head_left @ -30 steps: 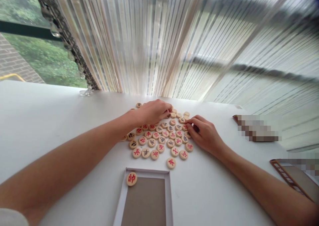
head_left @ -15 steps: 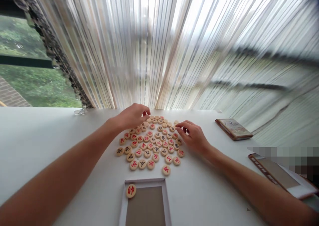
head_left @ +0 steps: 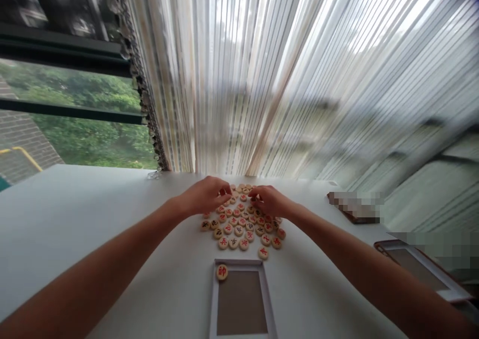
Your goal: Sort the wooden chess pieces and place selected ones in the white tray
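Note:
Many round wooden pieces (head_left: 238, 231) with red or black characters lie spread on the white table, some at the back showing plain faces. My left hand (head_left: 209, 195) is over the back left of the spread, its fingers curled down at the pieces. Opposite it, my right hand (head_left: 267, 200) reaches over the back right part with bent fingers among the pieces. Whether either hand grips a piece is too small to tell. Nearest me stands a shallow white box (head_left: 212, 299) with a brown-grey bottom; one red-marked piece (head_left: 222, 272) sits in its far left corner.
At the right of the white table (head_left: 164, 279) lies a flat brown box (head_left: 352, 213), partly blurred out. Nearer on that side is an open tray-like lid (head_left: 419, 269). A string curtain (head_left: 232, 80) hangs behind the table's far edge, with a window at the left.
The view has shifted, moving the scene rightward. My right hand has moved left and inward over the pieces, closer to my left hand. The piece in the box's corner stays there.

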Motion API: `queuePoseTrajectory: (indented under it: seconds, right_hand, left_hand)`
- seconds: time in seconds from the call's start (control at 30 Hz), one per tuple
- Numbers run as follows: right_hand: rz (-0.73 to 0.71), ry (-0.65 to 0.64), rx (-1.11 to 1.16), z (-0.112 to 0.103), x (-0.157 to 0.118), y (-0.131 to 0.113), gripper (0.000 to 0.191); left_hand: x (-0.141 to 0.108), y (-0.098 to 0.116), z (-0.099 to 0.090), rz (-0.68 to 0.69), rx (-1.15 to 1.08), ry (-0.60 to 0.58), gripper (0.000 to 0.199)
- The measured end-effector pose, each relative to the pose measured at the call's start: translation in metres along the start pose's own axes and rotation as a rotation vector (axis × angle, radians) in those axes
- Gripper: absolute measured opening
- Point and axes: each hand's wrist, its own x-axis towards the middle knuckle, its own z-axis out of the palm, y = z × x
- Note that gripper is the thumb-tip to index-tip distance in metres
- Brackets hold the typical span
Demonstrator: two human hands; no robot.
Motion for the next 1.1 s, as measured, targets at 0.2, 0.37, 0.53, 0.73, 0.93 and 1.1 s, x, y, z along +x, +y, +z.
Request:
queuePoseTrajectory:
  seconds: [0.2,0.37,0.53,0.73,0.93,1.1]
  right_hand:
    - [0.122,0.042,0.194,-0.006,0.003,-0.005,0.036]
    - [0.24,0.273,0.585,-0.004,-0.028,-0.044,0.039]
    - [0.283,0.318,1.065,0.029,-0.074,-0.113,0.051]
    - [0.328,0.399,1.359,0.045,-0.094,-0.157,0.038]
    - [0.367,0.349,1.499,0.053,-0.104,-0.16,0.039]
    - [0.391,0.319,1.514,0.058,-0.116,-0.159,0.034]
  left_hand:
    - [-0.047,0.013,-0.015,-0.011,-0.108,0.024,0.021]
    - [-0.085,0.035,-0.011,-0.102,-0.251,0.117,0.021]
    - [-0.112,0.058,0.022,-0.197,-0.43,0.154,0.026]
    - [-0.122,0.085,0.056,-0.28,-0.944,0.216,0.037]
    - [-0.122,0.09,0.065,-0.353,-1.097,0.375,0.034]
    - [-0.128,0.092,0.068,-0.407,-1.231,0.297,0.032]
